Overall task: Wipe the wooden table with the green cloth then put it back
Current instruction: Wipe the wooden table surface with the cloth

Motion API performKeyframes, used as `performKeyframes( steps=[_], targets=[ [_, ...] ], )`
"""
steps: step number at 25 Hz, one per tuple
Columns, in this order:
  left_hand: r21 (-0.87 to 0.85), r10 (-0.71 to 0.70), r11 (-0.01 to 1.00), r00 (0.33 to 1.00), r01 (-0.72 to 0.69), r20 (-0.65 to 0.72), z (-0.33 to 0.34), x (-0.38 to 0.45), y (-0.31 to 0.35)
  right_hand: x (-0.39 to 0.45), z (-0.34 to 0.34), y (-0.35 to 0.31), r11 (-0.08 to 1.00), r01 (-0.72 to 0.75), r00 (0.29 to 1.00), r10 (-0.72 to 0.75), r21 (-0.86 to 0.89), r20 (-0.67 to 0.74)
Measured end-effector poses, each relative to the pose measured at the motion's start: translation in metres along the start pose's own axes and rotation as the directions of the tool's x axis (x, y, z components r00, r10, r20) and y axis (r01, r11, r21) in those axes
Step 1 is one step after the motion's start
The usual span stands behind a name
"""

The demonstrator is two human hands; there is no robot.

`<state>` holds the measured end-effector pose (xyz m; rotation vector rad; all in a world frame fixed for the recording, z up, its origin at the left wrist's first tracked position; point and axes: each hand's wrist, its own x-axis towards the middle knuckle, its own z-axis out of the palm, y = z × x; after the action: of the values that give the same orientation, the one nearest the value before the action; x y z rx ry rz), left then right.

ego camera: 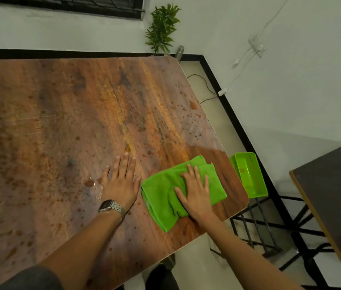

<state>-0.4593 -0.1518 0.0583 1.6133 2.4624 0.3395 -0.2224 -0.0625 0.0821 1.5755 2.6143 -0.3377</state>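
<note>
Green cloth (183, 190), wet wooden table (61, 122), white walls (291, 59)

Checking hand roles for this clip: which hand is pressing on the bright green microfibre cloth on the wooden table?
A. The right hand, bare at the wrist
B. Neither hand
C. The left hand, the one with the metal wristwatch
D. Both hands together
A: the right hand lies flat on the bright green microfibre cloth, while the left hand with the metal wristwatch rests on the bare wooden table beside it.
</note>
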Motion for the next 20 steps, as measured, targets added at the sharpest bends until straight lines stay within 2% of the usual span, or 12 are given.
performKeyframes(
  steps=[4,9,14,17,20],
  targets=[
    [0.011,0.006,1.000,1.000,-0.007,0.014,-0.001,0.001,0.001,-0.023,-0.004,0.054,0.978,-0.199,0.980,0.198,-0.057,-0.016],
    [0.036,0.043,0.998,0.998,-0.045,0.055,-0.001,0.018,-0.003,0.031,-0.017,0.072,0.947,-0.322,0.946,0.322,0.007,-0.033],
    [0.050,0.032,0.998,0.998,-0.034,0.057,-0.004,0.062,-0.007,0.166,-0.033,0.059,0.956,-0.294,0.955,0.294,0.011,-0.027],
    [0.037,0.011,0.999,0.999,-0.012,0.030,-0.008,0.090,-0.013,0.236,-0.035,0.018,0.965,-0.263,0.964,0.263,0.013,-0.029],
    [0.015,-0.013,1.000,1.000,0.013,-0.013,-0.019,0.118,-0.015,0.266,-0.032,-0.043,0.990,-0.139,0.990,0.139,0.002,0.006]
  ],
)
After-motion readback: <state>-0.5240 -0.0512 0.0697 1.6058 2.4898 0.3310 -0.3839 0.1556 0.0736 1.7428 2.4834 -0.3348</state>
